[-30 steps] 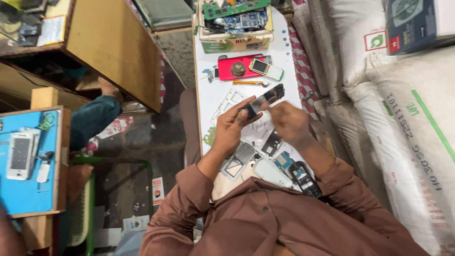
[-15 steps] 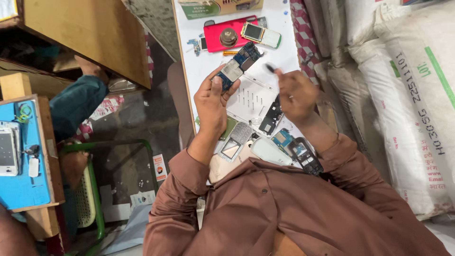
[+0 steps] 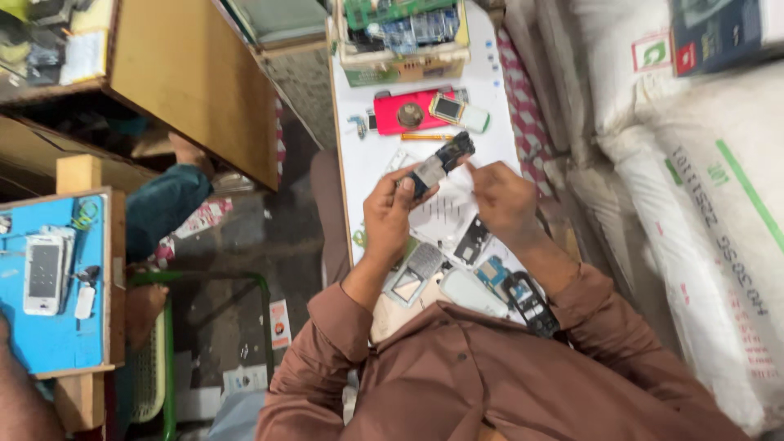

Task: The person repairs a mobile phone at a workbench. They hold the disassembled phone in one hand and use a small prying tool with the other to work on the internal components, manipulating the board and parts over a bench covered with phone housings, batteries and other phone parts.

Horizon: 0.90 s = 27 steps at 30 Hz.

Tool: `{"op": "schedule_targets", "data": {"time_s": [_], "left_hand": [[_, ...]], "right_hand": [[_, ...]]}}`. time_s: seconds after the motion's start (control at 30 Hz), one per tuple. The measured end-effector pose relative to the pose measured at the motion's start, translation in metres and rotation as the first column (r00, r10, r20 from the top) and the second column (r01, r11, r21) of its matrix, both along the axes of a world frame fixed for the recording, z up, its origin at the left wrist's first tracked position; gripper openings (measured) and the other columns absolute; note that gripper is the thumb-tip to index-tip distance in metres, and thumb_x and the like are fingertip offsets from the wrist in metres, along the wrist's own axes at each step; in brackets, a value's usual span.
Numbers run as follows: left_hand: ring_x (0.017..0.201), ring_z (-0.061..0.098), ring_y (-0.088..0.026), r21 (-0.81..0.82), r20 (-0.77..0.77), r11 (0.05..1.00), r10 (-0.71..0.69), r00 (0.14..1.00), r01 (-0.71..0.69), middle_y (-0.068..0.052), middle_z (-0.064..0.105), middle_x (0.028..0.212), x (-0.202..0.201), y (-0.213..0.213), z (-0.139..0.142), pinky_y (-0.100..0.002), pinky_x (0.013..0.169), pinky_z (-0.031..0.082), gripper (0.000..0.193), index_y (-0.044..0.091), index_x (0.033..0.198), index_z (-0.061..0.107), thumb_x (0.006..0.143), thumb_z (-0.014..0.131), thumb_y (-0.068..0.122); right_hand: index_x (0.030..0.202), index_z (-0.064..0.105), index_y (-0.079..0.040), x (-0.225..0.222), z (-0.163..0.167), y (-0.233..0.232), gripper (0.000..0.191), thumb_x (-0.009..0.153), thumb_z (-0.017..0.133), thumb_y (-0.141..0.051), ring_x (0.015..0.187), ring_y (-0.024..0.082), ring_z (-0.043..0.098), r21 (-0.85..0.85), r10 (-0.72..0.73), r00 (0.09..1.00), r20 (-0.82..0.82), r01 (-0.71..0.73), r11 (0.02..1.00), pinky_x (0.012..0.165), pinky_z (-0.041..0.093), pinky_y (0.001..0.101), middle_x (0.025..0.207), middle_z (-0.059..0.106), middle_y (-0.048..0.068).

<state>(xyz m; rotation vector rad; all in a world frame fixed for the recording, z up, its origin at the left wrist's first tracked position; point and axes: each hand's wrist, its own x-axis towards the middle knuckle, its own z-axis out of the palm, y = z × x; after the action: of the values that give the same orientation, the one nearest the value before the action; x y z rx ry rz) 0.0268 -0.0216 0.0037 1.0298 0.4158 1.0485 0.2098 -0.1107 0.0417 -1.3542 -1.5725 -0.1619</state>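
Note:
My left hand (image 3: pixel 390 214) grips a small dismantled phone board (image 3: pixel 438 163), dark with a grey metal patch, above a white work table (image 3: pixel 490 77). My right hand (image 3: pixel 500 196) hovers beside the board's right end, fingers pinched near it; whether it holds a small part or tool I cannot tell. Under my hands lies a white printed paper (image 3: pixel 445 216). Phone shells, a keypad and a blue board (image 3: pixel 494 273) lie near my brown sleeves.
A red pad with a round part (image 3: pixel 404 112) and a small pale phone (image 3: pixel 459 112) sit further up the table, with a box of circuit boards (image 3: pixel 404 33) beyond. White sacks (image 3: pixel 702 188) stand at right. Another person's blue mat with a white phone (image 3: pixel 45 273) is at left.
The camera view shifted down and back, so the box of boards is in sight again. My hands came closer together around the phone board, with the right hand now at its end.

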Motion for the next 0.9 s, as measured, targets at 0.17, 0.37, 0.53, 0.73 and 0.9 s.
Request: {"op": "schedule_targets", "data": {"time_s": [0.17, 0.37, 0.53, 0.73, 0.9], "left_hand": [[0.108, 0.071, -0.024, 0.042, -0.026, 0.999, 0.013, 1.000, -0.012, -0.018, 0.069, 0.120, 0.003, -0.002, 0.001, -0.038, 0.099, 0.061, 0.033, -0.009, 0.132, 0.060, 0.110, 0.054, 0.014], [0.110, 0.072, -0.018, 0.187, -0.054, 0.982, 0.023, 0.998, -0.012, -0.013, 0.071, 0.121, 0.001, -0.006, 0.007, -0.031, 0.100, 0.061, 0.031, -0.005, 0.135, 0.059, 0.108, 0.053, 0.010], [0.084, 0.067, -0.014, 0.329, -0.454, 0.943, 0.114, 0.884, 0.048, -0.014, 0.078, 0.106, -0.001, -0.011, 0.021, -0.027, 0.077, 0.056, 0.031, -0.001, 0.134, 0.064, 0.105, 0.056, 0.004], [0.107, 0.073, -0.014, 0.407, -0.246, 0.912, 0.163, 0.955, -0.051, -0.017, 0.073, 0.125, 0.005, -0.008, 0.011, -0.024, 0.088, 0.060, 0.014, -0.005, 0.119, 0.054, 0.106, 0.055, 0.000], [0.109, 0.072, -0.015, 0.381, -0.202, 0.922, 0.159, 0.966, -0.072, -0.020, 0.071, 0.127, 0.008, -0.003, -0.007, -0.022, 0.087, 0.059, 0.012, -0.003, 0.108, 0.042, 0.105, 0.054, -0.001]], "right_hand": [[0.098, 0.070, -0.001, 0.003, -0.001, 0.000, 0.009, 0.094, 0.068, 0.006, 0.068, 0.026, 0.059, 0.051, -0.073, 0.993, 0.089, 0.069, 0.996, 0.060, 0.048, 0.0369, 0.083, 0.062, 0.012], [0.101, 0.071, 0.000, -0.004, -0.002, -0.004, 0.004, 0.098, 0.068, 0.002, 0.062, 0.018, 0.061, -0.077, 0.093, 0.995, -0.044, -0.096, 0.992, 0.055, 0.047, 0.0318, 0.083, 0.063, 0.010], [0.114, 0.078, 0.001, -0.004, 0.002, -0.004, 0.028, 0.088, 0.068, -0.001, 0.061, 0.020, 0.062, -0.035, 0.203, 0.949, 0.243, -0.200, 0.979, 0.053, 0.049, 0.0327, 0.082, 0.065, 0.010], [0.096, 0.071, 0.000, -0.005, 0.006, -0.002, 0.006, 0.097, 0.066, 0.004, 0.058, 0.020, 0.060, -0.079, -0.125, 0.983, -0.133, 0.115, 0.990, 0.052, 0.046, 0.0348, 0.082, 0.064, 0.010], [0.101, 0.071, -0.001, -0.004, 0.003, -0.004, 0.010, 0.091, 0.068, 0.000, 0.070, 0.024, 0.065, -0.036, 0.109, 0.987, 0.119, -0.106, 0.994, 0.062, 0.053, 0.0356, 0.089, 0.065, 0.011]]}}
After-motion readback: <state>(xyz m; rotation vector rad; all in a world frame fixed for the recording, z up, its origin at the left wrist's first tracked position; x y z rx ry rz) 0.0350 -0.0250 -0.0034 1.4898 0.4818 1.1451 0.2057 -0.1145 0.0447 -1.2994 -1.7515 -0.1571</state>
